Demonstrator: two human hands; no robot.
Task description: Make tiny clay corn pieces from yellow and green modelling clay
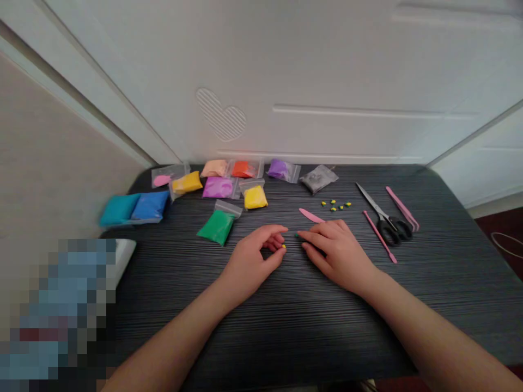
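Note:
My left hand point(261, 247) is above the dark tabletop with its index finger stretched out and its other fingers curled. A tiny yellow clay bit point(284, 247) sits at the tip of the thumb, beside the curled fingers. Facing it, my right hand point(341, 247) rests low over the table, fingers apart. Its index fingertip touches a tiny green clay bit point(297, 235). A pink modelling knife point(311, 215) lies partly under the right hand's fingers. Beyond that hand are several small yellow-and-green clay pieces point(333, 209).
Bags of coloured clay lie along the back and left, including a green bag point(218, 226), yellow bag point(255, 197), purple bag point(278, 169) and grey bag point(318, 178). At right are scissors point(386, 215), a pink stick tool point(379, 238) and pink tweezers point(402, 208).

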